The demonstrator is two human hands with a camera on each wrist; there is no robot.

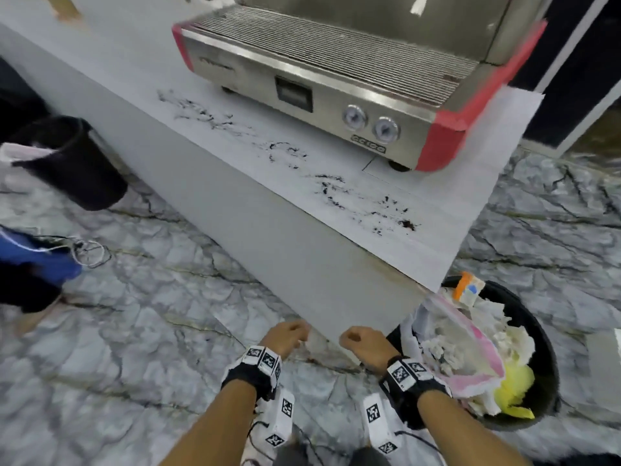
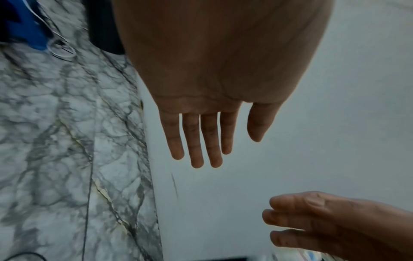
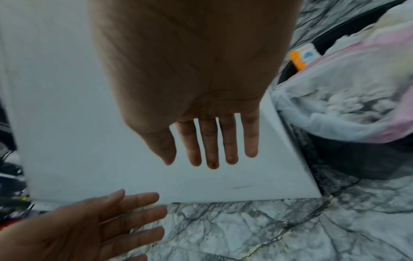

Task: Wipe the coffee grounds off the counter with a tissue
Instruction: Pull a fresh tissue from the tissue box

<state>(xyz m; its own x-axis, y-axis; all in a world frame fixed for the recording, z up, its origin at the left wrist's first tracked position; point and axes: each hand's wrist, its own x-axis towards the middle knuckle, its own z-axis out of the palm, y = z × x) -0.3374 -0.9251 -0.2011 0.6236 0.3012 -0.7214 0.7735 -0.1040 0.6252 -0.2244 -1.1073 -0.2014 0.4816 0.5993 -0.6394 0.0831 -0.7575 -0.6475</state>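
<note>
We hold our left hand (image 1: 285, 338) and right hand (image 1: 364, 341) low in front of the counter (image 1: 255, 203), near its corner, side by side but apart. Both show straight, spread fingers (image 2: 196, 141) with nothing in them. Grounds (image 1: 329, 190) streak the countertop in front of the espresso machine (image 1: 336, 82). A bin (image 1: 524, 331) stuffed with white tissues (image 1: 497, 334) stands at our right.
</note>
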